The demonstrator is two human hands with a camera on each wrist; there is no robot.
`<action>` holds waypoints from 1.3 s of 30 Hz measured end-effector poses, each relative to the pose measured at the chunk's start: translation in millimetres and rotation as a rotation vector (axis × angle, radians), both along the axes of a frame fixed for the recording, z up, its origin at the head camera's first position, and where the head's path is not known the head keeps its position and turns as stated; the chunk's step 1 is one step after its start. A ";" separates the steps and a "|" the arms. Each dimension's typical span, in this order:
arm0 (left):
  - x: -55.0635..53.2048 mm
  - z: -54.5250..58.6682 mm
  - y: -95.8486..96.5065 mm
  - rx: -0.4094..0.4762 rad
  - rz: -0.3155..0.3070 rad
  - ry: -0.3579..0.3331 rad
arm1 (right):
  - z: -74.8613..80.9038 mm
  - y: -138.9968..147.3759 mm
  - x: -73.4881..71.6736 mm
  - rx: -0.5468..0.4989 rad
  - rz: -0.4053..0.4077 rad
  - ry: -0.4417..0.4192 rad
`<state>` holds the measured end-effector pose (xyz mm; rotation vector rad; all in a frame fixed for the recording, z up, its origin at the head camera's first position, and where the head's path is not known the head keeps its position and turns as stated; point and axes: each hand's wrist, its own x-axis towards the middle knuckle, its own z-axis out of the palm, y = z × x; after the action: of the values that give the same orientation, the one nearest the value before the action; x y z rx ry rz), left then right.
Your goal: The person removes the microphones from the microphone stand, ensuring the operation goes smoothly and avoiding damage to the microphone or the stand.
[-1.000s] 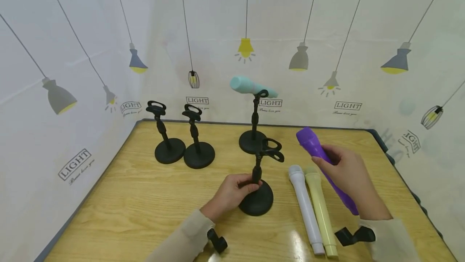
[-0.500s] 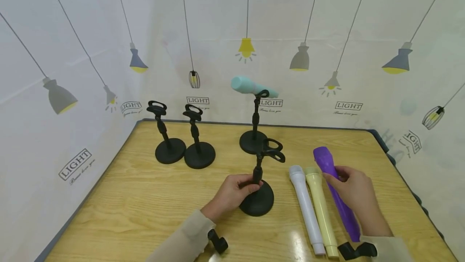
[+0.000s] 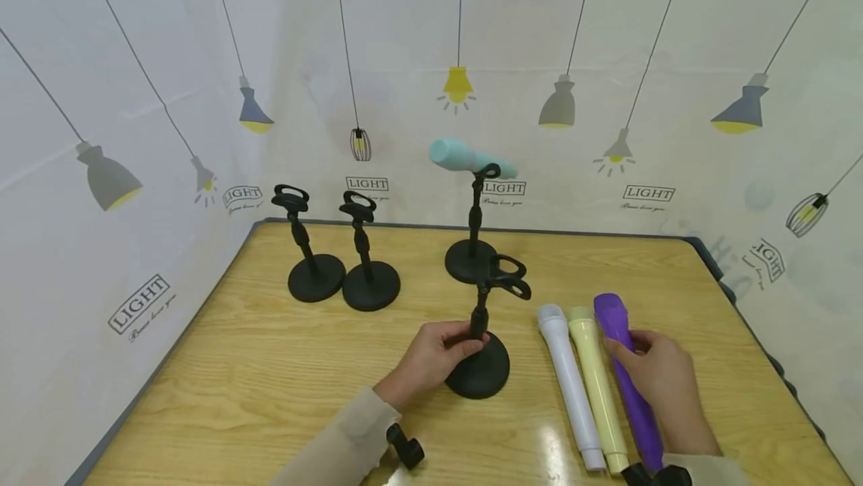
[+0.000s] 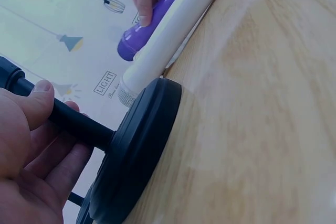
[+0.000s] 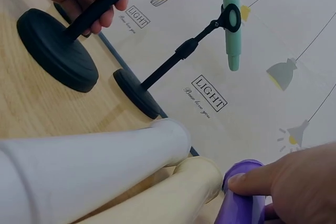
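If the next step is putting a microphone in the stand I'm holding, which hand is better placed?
Probably your right hand: it holds the purple microphone, beside the yellow microphone, while your left hand grips the black stand and could steady it.

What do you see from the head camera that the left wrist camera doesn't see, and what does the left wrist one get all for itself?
Only the head view: the teal microphone resting in its holder, and the beige sleeves.

Only the left wrist view: the palm side of the left hand, with the inner sides of its fingers.

Both: the left hand holding the black stand, the right hand holding the purple microphone, the white microphone, the wooden table and the wall with lamp pictures.
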<state>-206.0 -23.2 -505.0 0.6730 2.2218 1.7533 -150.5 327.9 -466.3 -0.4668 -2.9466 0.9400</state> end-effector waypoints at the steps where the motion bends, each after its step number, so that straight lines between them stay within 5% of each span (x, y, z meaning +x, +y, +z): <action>1: -0.1 0.1 0.0 0.003 0.000 0.001 | -1.4 -0.4 0.5 0.000 -0.008 0.000; 13: 0.3 1.5 -0.5 0.000 -0.001 -0.003 | -20.7 -6.8 8.4 0.044 -0.048 0.030; 26: 0.7 1.0 -0.3 -0.002 -0.003 0.008 | -14.8 -18.6 13.3 0.140 -0.022 0.041; 39: 1.1 1.2 0.0 0.002 -0.002 -0.008 | -13.9 -14.3 19.9 0.112 -0.060 0.023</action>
<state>-204.8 -23.2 -503.8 0.6677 2.2135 1.7539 -130.6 313.7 -480.2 -0.5335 -2.9272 0.7636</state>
